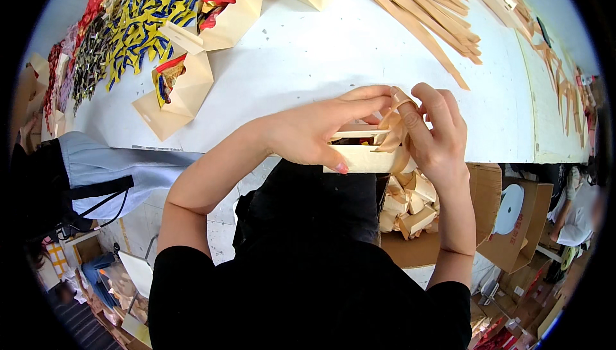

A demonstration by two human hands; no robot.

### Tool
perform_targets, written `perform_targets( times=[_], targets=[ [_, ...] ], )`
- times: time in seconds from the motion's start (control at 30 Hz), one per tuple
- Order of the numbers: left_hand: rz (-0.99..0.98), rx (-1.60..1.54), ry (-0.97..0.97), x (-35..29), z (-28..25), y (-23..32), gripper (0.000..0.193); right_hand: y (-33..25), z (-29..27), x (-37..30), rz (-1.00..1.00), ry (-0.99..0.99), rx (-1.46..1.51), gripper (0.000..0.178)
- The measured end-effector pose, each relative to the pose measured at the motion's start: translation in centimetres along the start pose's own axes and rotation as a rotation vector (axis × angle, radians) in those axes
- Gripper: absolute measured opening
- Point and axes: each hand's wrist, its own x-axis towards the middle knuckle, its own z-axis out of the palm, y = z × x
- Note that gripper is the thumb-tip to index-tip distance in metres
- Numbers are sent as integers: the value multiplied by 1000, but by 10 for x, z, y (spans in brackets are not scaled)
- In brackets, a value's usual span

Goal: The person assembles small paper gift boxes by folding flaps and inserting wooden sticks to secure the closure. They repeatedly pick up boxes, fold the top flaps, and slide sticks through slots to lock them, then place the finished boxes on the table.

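Observation:
At the table's near edge, my left hand grips a small cream paper box from its left side, thumb on the near face and fingers over the far side. Dark and red contents show through the gap in its top. A tan satin ribbon loops up from the box's right part. My right hand pinches this ribbon between thumb and fingers, the other fingers curled above. Whether the ribbon is knotted is hidden by the fingers.
Open cream boxes with red-and-gold packets lie at left, beside a heap of yellow-and-blue wrapped pieces. Cut tan ribbons spread across the far side. Below right, a carton holds several cream boxes. Another person's light-blue garment is at left.

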Motion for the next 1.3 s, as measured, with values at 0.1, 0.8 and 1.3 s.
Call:
perform_targets(
  times=[0.1, 0.8, 1.3],
  targets=[
    [2, 162, 124, 0, 6, 12, 118, -2, -13, 4, -23, 40, 60, 25],
    [309, 757, 625, -17, 13, -7, 15, -17, 14, 3, 426, -56, 437, 19],
    [125, 661, 593, -5, 34, -4, 9, 4, -14, 16, 782, -201, 951, 8]
  ],
)
